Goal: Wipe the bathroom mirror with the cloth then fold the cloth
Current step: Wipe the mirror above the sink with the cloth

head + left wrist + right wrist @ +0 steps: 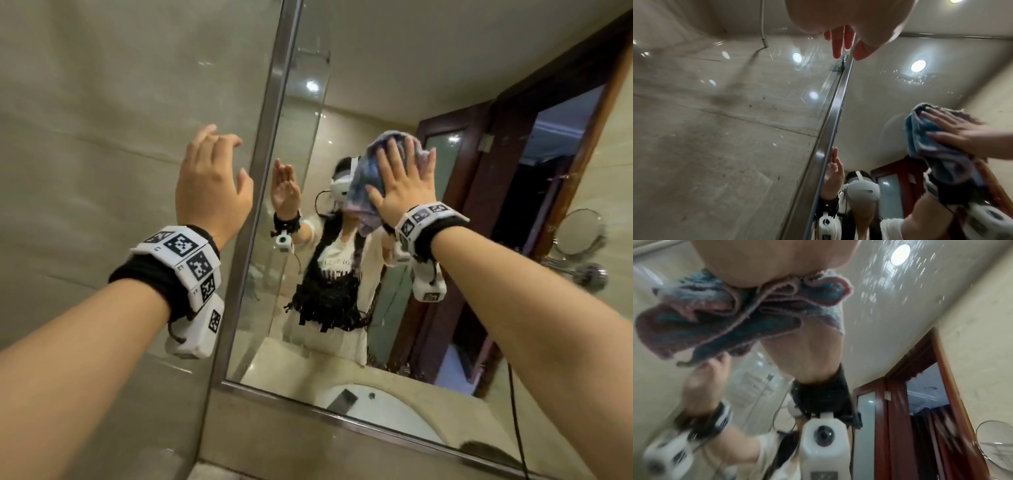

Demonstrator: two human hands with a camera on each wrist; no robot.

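The bathroom mirror (pixel 376 85) hangs in front of me in a metal frame. A crumpled blue and pink cloth (pixel 363 185) lies against the glass at about head height. My right hand (pixel 404 181) presses it flat there, fingers straight and spread. In the left wrist view the cloth (pixel 925 138) shows under the right hand (pixel 957 134). The right wrist view shows the cloth (pixel 725 318) bunched below the palm (pixel 766 261). My left hand (pixel 212 178) is raised by the tiled wall, just left of the frame, fingers relaxed and holding nothing; its fingertips (pixel 840 42) point along the frame.
The steel mirror frame (pixel 263 171) divides the glass from the beige tiled wall (pixel 102 120). A round swivel mirror (pixel 579 236) on a chrome arm sticks out at the right. A white sink (pixel 387 407) and a wooden door are reflected in the glass.
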